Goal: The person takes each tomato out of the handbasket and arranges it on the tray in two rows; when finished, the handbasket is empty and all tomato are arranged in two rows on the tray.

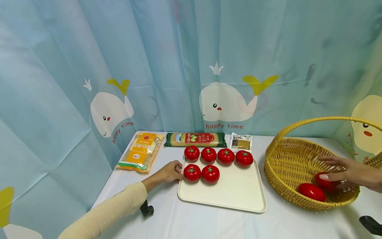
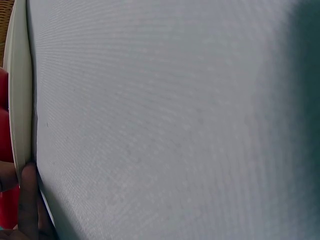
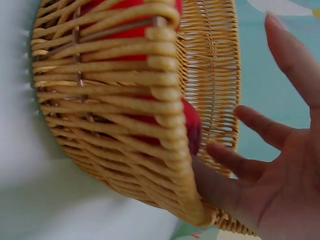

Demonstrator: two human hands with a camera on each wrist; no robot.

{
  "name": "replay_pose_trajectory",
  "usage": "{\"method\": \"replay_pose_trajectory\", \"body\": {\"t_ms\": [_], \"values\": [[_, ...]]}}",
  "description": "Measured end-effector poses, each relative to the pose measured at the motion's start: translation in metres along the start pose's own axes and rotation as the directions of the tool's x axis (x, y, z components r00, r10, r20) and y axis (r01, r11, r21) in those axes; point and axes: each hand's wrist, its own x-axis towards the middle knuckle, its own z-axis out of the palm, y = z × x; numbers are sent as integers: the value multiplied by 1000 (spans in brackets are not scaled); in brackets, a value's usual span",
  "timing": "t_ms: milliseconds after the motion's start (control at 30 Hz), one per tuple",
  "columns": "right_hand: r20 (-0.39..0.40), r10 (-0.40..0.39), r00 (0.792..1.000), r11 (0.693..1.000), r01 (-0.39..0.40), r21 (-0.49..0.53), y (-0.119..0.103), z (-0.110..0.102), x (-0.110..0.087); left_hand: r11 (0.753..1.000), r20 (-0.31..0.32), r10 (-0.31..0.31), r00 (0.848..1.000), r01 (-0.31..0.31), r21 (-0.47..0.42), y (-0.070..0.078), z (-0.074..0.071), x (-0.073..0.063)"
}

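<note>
My left hand (image 1: pixel 169 172) pinches the left rim of a cream tray (image 1: pixel 238 194), its fingers at the edge in the left wrist view. On the tray, several red tomatoes (image 1: pixel 210 174) with green tops form a back row and a shorter second row. To the right, my right hand (image 1: pixel 356 172) reaches over the rim into a woven basket (image 1: pixel 280 169), fingers spread in the right wrist view. Inside lie two red tomatoes; one tomato (image 1: pixel 311 192) is in plain sight, while the other tomato (image 1: pixel 323 182) is partly hidden by my thumb and hand.
Behind the tray lie a long green-ended pasta pack (image 1: pixel 195 139) and a small white packet (image 1: pixel 240 142). An orange and yellow food bag (image 1: pixel 140 152) rests at the back left. The basket's tall handle (image 1: pixel 316 120) arches over it. A blue curtain (image 1: pixel 173 66) hangs behind the white table.
</note>
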Motion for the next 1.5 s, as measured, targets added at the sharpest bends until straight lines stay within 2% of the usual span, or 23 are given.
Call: {"method": "replay_pose_trajectory", "body": {"t_ms": [133,433,633,700,800,900,1000,1100,1267,1500], "values": [[45,33,998,998,-35,45,0,4,4,1000,1,2,1000,-2,15,-1,0,1],[51,58,997,996,-61,59,3,5,12,1000,-3,0,1000,0,22,0,0,1],[48,47,998,995,-51,81,-1,3,13,1000,0,2,1000,-2,13,0,0,0],[29,12,1000,995,-15,98,0,4,14,1000,0,4,1000,-4,17,-1,-1,1],[-59,-67,996,994,72,82,1,9,17,1000,-9,-1,1000,1,18,-2,-2,1],[-163,-161,974,985,169,39,3,18,25,1000,-11,0,1000,0,20,-1,-3,1],[-235,-211,949,977,215,-9,4,24,31,1000,2,7,1000,-8,19,0,-1,0],[-255,-244,936,969,243,-37,5,23,35,1000,9,7,1000,-7,14,-1,0,1],[-228,-288,930,958,283,-53,2,14,38,1000,-3,9,1000,-9,11,-1,1,2],[-219,-239,946,971,227,-81,-8,8,43,1000,0,18,1000,-18,13,0,-1,1]]}}
